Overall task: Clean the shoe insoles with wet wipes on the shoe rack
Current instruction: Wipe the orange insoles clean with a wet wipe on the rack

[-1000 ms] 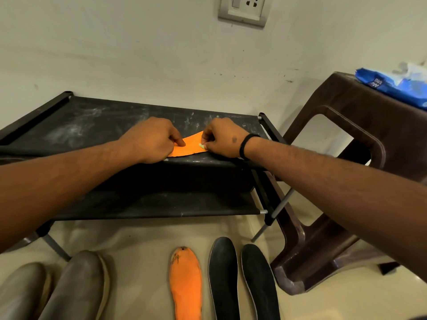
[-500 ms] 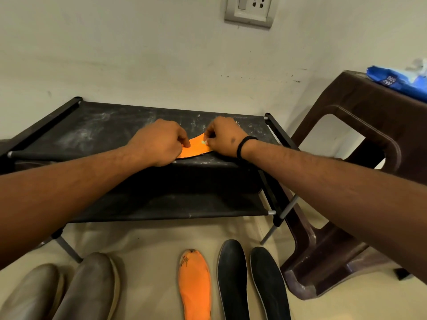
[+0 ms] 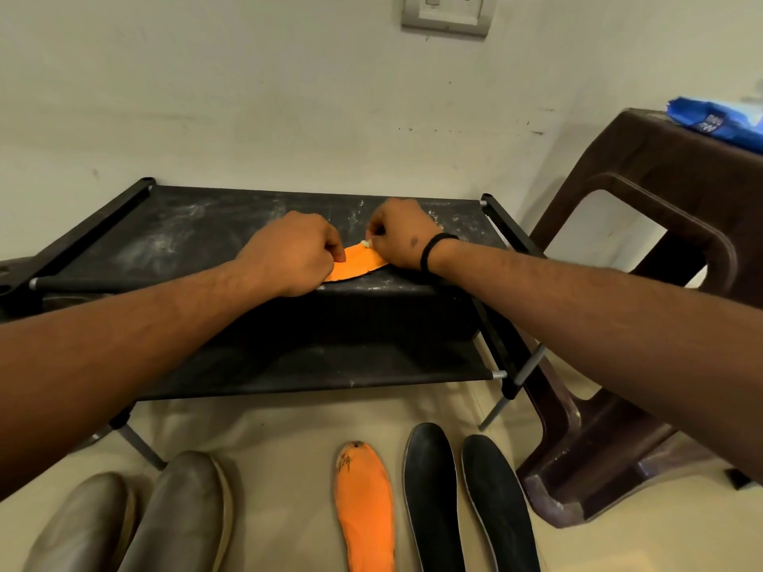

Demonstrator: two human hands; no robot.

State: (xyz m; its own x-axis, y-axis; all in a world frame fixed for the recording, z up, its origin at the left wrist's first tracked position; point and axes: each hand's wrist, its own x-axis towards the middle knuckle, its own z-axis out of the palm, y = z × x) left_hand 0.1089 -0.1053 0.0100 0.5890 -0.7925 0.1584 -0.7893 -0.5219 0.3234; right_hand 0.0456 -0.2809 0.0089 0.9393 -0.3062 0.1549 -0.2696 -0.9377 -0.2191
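An orange insole (image 3: 358, 265) lies on the top shelf of the black shoe rack (image 3: 173, 237), near its front edge. My left hand (image 3: 291, 258) has its fingers curled over the insole's left end and holds it down. My right hand (image 3: 402, 237) pinches a small wad of white wet wipe (image 3: 366, 243) against the insole's right part. Most of the insole is hidden under both hands. A second orange insole (image 3: 365, 509) and two black insoles (image 3: 433, 497) (image 3: 497, 505) lie on the floor in front of the rack.
A brown plastic stool (image 3: 660, 282) stands right of the rack with a blue wet-wipe pack (image 3: 718, 121) on top. Two grey shoes (image 3: 181, 518) sit on the floor at lower left. The wall with a socket (image 3: 448, 12) is close behind.
Both hands stay on the orange insole; my right hand with the wipe has shifted slightly along it. The view has drifted a little, moving the rack rightward and lower in frame.
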